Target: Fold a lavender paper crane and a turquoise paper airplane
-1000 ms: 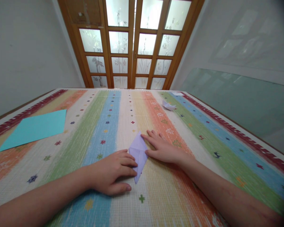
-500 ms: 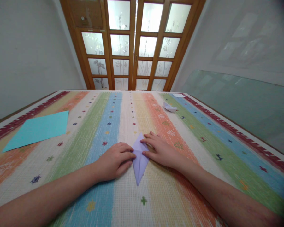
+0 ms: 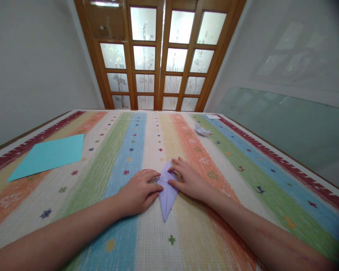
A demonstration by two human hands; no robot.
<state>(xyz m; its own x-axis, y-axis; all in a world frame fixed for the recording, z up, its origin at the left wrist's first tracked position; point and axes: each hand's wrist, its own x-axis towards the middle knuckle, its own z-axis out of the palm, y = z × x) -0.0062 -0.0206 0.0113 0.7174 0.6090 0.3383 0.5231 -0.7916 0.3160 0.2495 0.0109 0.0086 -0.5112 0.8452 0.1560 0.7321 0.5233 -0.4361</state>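
Note:
A folded lavender paper, shaped like a long kite or diamond with creases along it, lies on the tablecloth in front of me, one point toward me. My left hand closes on its left edge, thumb and forefinger at the paper's middle. On the opposite side my right hand has curled fingers on the upper right part, with the thumb pressing near the centre crease. The fingers cover parts of both side edges.
A turquoise paper sheet lies flat on the left of the striped tablecloth. Toward the far right sits a small pale folded paper piece, with a white slip behind it. Wooden glass-paned doors stand beyond the table.
The fingers have shifted slightly on the folded paper: the left thumb and forefinger are a little apart, and the right thumb is slightly further left. The view has tilted up a little.

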